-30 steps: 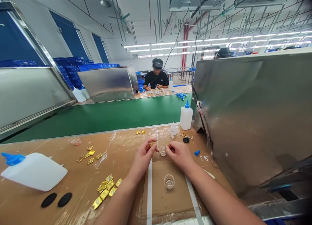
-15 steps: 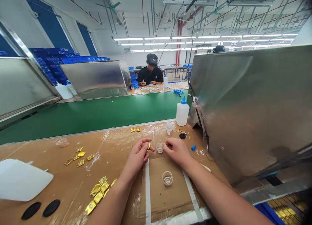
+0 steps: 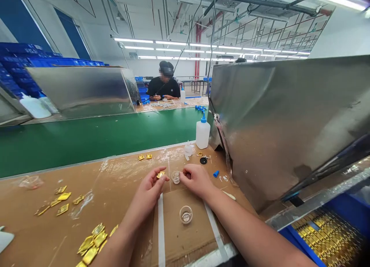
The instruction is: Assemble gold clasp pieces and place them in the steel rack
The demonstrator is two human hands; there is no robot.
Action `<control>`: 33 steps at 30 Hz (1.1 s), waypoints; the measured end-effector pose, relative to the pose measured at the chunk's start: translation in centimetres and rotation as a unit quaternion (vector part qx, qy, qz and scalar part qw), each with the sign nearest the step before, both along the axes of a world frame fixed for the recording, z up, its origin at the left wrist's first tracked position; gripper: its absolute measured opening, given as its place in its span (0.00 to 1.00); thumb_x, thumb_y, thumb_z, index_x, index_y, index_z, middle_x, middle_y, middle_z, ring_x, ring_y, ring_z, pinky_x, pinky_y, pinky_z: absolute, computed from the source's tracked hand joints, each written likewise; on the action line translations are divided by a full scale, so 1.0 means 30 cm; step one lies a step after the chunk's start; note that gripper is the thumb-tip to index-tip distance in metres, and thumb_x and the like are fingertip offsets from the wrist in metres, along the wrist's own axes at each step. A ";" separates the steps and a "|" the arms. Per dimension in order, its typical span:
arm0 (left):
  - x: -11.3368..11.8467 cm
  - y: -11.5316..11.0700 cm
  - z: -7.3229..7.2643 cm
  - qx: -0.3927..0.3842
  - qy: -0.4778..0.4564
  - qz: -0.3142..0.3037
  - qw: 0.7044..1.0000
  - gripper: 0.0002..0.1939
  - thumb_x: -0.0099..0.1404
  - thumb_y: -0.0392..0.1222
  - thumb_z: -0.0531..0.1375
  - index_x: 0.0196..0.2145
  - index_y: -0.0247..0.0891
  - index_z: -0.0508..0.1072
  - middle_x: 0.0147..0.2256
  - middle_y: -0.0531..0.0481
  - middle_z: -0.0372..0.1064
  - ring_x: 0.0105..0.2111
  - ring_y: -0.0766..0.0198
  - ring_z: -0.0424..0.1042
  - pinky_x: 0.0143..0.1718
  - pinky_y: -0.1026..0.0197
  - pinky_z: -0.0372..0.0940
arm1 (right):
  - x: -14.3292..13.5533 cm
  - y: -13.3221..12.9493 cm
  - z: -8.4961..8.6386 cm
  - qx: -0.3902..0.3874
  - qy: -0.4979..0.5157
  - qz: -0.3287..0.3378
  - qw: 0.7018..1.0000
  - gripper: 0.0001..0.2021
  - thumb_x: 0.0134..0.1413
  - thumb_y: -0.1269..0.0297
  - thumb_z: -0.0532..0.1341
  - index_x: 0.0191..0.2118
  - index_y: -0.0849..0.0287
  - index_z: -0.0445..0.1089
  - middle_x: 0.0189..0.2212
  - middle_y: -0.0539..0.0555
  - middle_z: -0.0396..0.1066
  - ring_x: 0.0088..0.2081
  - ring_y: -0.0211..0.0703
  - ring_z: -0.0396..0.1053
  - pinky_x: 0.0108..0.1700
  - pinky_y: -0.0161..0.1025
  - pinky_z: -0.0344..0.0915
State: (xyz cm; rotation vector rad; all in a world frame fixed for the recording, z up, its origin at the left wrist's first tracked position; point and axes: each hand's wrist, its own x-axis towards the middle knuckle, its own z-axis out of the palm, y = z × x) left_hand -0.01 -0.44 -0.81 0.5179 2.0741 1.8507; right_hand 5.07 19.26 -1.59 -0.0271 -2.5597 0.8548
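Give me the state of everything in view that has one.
Left hand, holding gold piece.
Right hand, at far cup; grip unclear.
Far cup, upright, uncovered.
Near cup, upright, uncovered.
Tall bottle, upright, cap on.
Loose blue cap, on its side.
Blue crate, uncovered, gold pieces inside.

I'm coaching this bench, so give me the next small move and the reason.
Probably bring the gold piece slightly nearer the right hand's fingertips: the left hand holds it just left of the small clear cup, and the right hand is at the cup's other side.
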 end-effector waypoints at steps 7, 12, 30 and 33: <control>-0.007 -0.007 -0.015 -0.069 0.101 0.006 0.992 0.28 0.66 0.61 0.59 0.55 0.39 0.67 0.40 0.44 0.76 0.44 0.51 0.74 0.47 0.54 0.64 | 0.004 -0.004 0.007 -0.023 0.011 0.013 1.000 0.12 0.55 0.67 0.61 0.22 0.60 0.64 0.21 0.47 0.65 0.25 0.34 0.58 0.30 0.34 0.45; -0.008 -0.011 -0.020 -0.077 0.096 0.015 0.992 0.28 0.66 0.61 0.58 0.55 0.40 0.66 0.43 0.44 0.76 0.44 0.51 0.74 0.47 0.53 0.64 | 0.002 -0.004 -0.005 -0.022 0.005 0.012 1.000 0.12 0.56 0.66 0.62 0.22 0.60 0.64 0.20 0.46 0.63 0.25 0.34 0.57 0.30 0.35 0.44; 0.013 -0.010 0.009 -0.091 0.111 0.028 0.989 0.22 0.65 0.59 0.61 0.48 0.39 0.70 0.26 0.55 0.66 0.29 0.60 0.67 0.32 0.62 0.57 | -0.003 -0.001 -0.016 -0.031 0.014 0.019 0.999 0.13 0.55 0.66 0.62 0.22 0.60 0.62 0.20 0.46 0.62 0.25 0.34 0.56 0.30 0.35 0.44; 0.003 -0.023 0.003 -0.098 0.074 0.000 0.992 0.24 0.60 0.58 0.65 0.45 0.37 0.73 0.24 0.57 0.61 0.24 0.65 0.60 0.27 0.63 0.52 | -0.002 -0.001 -0.013 -0.031 0.018 0.022 0.999 0.13 0.56 0.66 0.61 0.22 0.60 0.62 0.20 0.46 0.62 0.25 0.34 0.57 0.30 0.35 0.45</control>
